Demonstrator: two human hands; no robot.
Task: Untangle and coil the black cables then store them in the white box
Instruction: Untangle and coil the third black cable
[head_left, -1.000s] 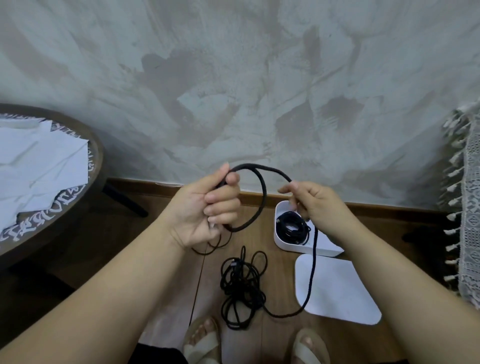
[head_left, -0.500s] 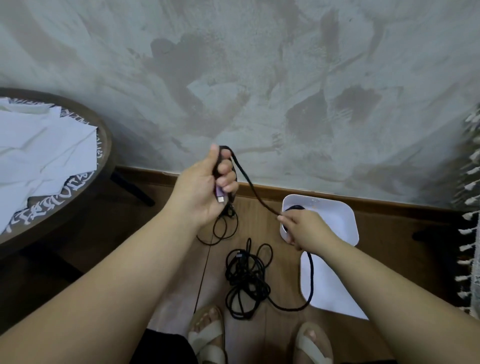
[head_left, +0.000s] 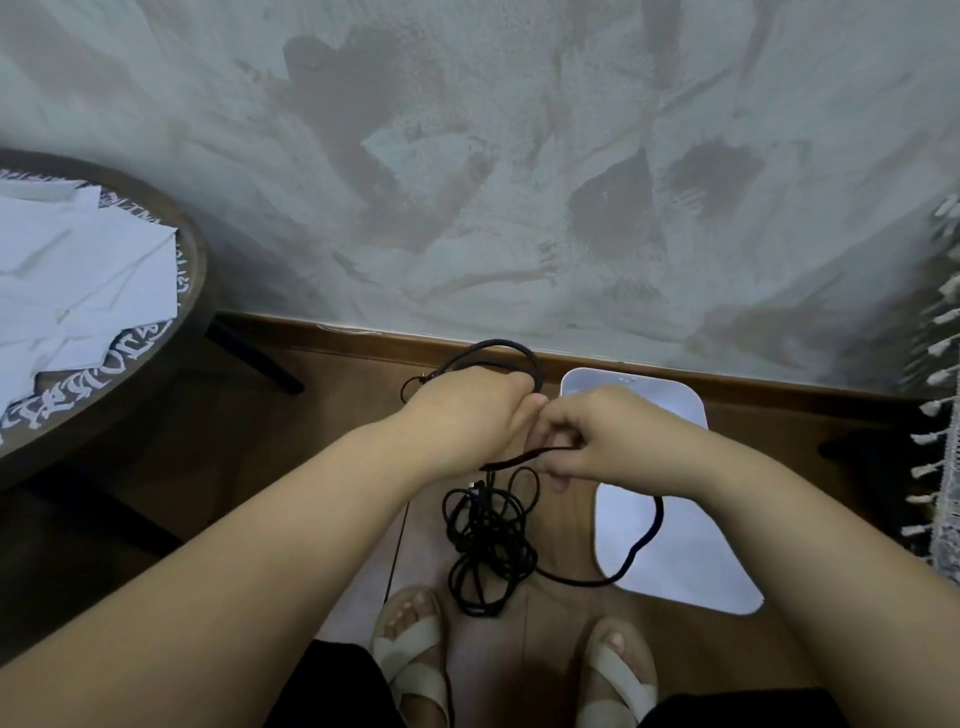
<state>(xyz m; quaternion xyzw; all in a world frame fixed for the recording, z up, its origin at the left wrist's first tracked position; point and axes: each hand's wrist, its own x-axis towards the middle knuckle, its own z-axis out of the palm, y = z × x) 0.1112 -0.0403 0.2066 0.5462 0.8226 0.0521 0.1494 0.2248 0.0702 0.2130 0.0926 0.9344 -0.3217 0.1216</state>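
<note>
My left hand (head_left: 470, 410) grips loops of a thick black cable (head_left: 511, 349) that arch above its knuckles. My right hand (head_left: 597, 439) touches the left and pinches the same cable, whose free length (head_left: 647, 543) droops below my right wrist across the white lid (head_left: 675, 561) and runs back to a tangled pile of thin black cable (head_left: 488, 540) on the floor. The white box (head_left: 623, 387) stands open behind my right hand, its inside mostly hidden.
A round dark table (head_left: 156, 374) with white papers stands at the left. A grey plastered wall and wooden skirting run behind the box. A fringed cloth (head_left: 940, 415) hangs at the right edge. My sandalled feet (head_left: 410, 654) rest just below the cable pile.
My right hand rose from the box and joined the left at chest centre. The left hand dropped lower and now holds a wider loop of cable.
</note>
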